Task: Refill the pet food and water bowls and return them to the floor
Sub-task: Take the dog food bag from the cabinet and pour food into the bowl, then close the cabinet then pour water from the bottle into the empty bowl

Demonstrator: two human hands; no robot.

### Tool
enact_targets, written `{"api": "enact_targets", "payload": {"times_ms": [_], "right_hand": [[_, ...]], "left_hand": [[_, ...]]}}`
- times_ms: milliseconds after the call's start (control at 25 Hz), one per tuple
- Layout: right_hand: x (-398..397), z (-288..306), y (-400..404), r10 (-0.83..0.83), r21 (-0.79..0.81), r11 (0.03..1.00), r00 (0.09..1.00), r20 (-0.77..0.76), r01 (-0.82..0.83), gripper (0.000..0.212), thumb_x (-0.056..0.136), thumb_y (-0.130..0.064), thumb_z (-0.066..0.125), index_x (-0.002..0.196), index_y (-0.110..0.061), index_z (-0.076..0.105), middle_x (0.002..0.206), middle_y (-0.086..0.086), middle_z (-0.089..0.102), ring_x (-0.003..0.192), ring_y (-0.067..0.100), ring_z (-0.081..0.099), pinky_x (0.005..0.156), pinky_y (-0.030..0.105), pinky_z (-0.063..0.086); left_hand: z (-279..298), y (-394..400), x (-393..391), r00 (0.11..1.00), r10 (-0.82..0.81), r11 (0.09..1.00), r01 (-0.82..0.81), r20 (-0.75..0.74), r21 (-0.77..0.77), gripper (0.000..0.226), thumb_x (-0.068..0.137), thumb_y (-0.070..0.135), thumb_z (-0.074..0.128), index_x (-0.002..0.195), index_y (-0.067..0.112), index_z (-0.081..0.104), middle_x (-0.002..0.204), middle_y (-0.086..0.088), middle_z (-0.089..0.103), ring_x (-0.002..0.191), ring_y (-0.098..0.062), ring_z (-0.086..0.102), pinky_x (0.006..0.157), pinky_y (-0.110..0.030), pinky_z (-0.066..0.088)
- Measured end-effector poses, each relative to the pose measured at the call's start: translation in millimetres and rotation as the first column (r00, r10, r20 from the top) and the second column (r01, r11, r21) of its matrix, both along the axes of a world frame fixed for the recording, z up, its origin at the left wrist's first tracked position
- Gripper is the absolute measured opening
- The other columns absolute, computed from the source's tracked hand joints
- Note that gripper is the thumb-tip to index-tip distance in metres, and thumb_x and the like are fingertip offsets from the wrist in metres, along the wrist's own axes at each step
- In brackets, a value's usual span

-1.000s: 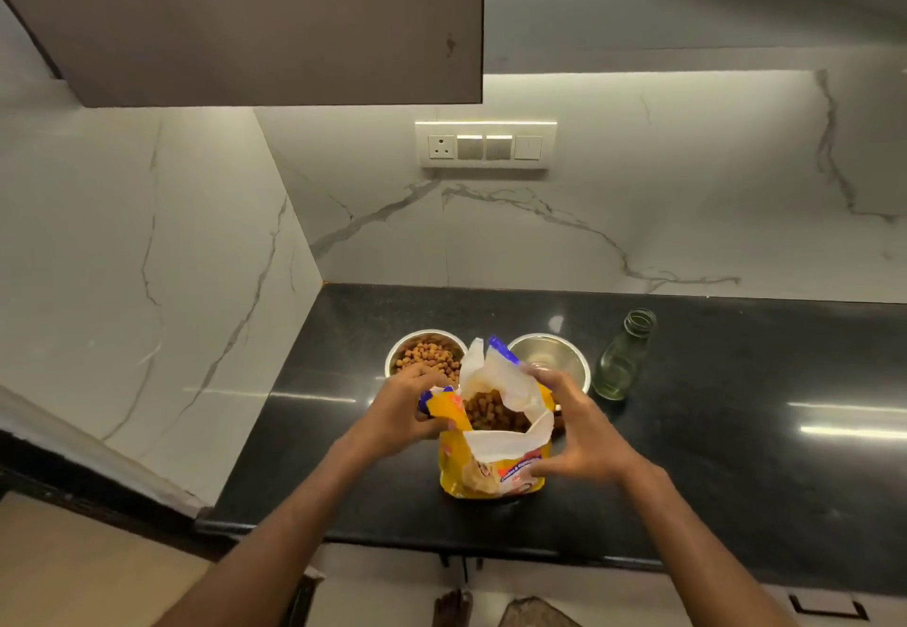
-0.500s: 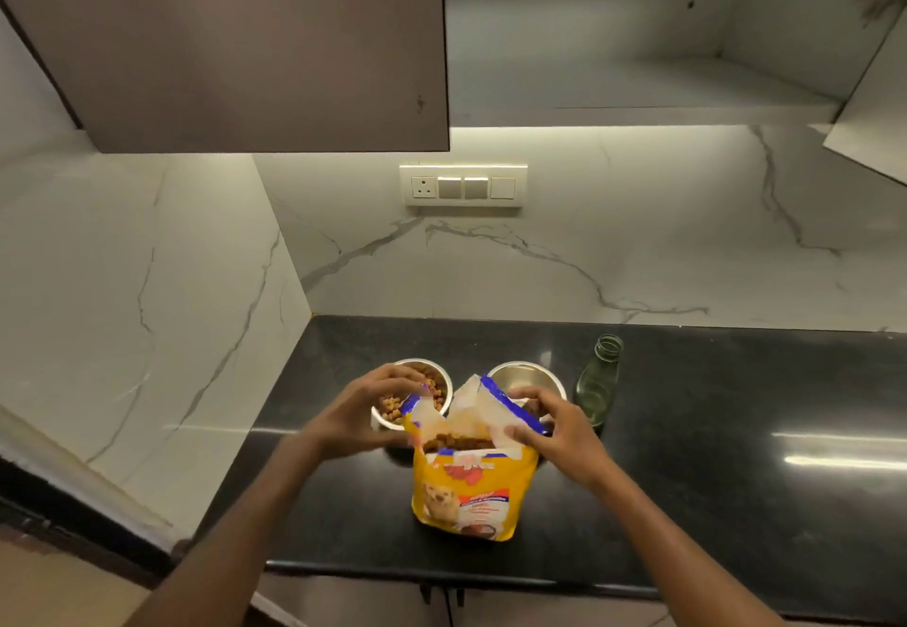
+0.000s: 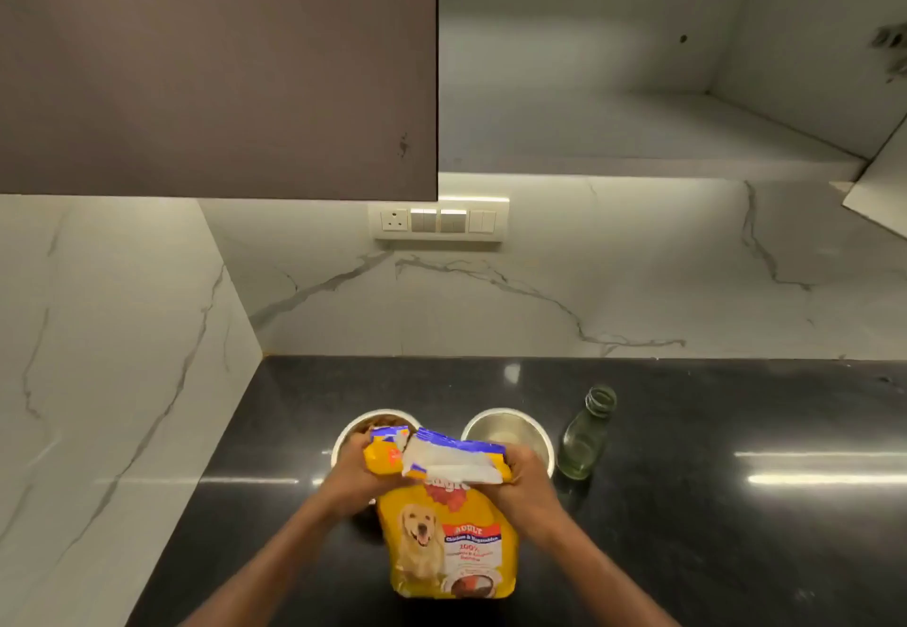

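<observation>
Since half a second ago the bag top is getting folded shut, left hand and right hand both gripping it near the counter front edge, so I'd be creasing it flat.

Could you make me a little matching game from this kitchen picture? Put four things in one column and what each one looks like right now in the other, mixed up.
Things:
1. food bag
2. left bowl
3. right bowl
4. glass bottle

States:
A. uncapped, upright on the counter
B. holds brown kibble
C. top folded over, held by both hands
D. shiny inside, no kibble showing

Pairs: 1-C, 2-B, 3-D, 4-A
</observation>
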State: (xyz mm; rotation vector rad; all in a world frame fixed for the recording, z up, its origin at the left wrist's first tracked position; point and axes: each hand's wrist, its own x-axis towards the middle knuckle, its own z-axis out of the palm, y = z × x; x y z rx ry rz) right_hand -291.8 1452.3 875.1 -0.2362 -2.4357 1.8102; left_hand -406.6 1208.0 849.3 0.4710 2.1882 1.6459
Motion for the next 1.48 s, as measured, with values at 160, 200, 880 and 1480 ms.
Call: {"api": "enact_targets", "payload": {"times_ms": [160, 200, 880, 1480], "right_hand": [[-89.2, 91.8, 30.0, -0.123, -0.006, 0.992, 0.989, -0.077, 0.123, 0.049, 0.083, -0.053, 0.086, 0.095, -0.006, 0.076, 0.092, 0.020, 0.080, 0.089, 0.044, 0.078, 0.078, 0.060, 0.064], [-111.1, 112.3, 35.9, -0.138, -0.001, 0.990, 0.986, -0.097, 0.138, 0.048, 0.083, -0.054, 0.082, 0.096, -0.008, 0.075, 0.093, 0.019, 0.081, 0.089, 0.043, 0.079, 0.079, 0.058, 0.065], [-300.9, 46.6, 71.5, -0.169, 0.662, 0.748, 0.976, 0.134, 0.038, 0.038, 0.103, -0.021, 0.070, 0.137, -0.004, 0.066, 0.138, 0.016, 0.071, 0.127, 0.031, 0.066, 0.102, 0.035, 0.051], [44.4, 179.5, 58.6, -0.124, 0.652, 0.643, 0.895, -0.429, 0.402, 0.028, 0.100, -0.030, 0.074, 0.125, -0.017, 0.075, 0.125, 0.002, 0.079, 0.112, 0.023, 0.074, 0.095, 0.035, 0.058]], "left_hand": [[89.4, 13.5, -92.1, 0.993, -0.077, 0.994, 0.083, -0.093, 0.066, 0.080, 0.060, 0.079, 0.088, 0.086, 0.004, 0.081, 0.084, -0.009, 0.086, 0.072, -0.020, 0.082, 0.067, -0.033, 0.067], [110.1, 22.1, -114.2, 0.992, -0.062, 0.993, 0.071, -0.106, 0.090, 0.076, 0.060, 0.082, 0.085, 0.084, 0.009, 0.083, 0.081, -0.005, 0.085, 0.068, -0.015, 0.080, 0.064, -0.028, 0.065], [50.3, 100.9, -272.2, 0.951, 0.076, 0.826, -0.229, -0.301, -0.515, 0.051, 0.097, 0.048, 0.075, 0.075, 0.002, 0.069, 0.081, -0.020, 0.072, 0.083, -0.037, 0.068, 0.078, -0.045, 0.051], [241.8, 74.6, 40.7, 0.581, -0.003, 0.917, -0.323, -0.814, -0.234, 0.013, 0.097, 0.016, 0.075, 0.102, 0.005, 0.078, 0.098, -0.009, 0.083, 0.082, -0.023, 0.079, 0.081, -0.041, 0.064]]}}
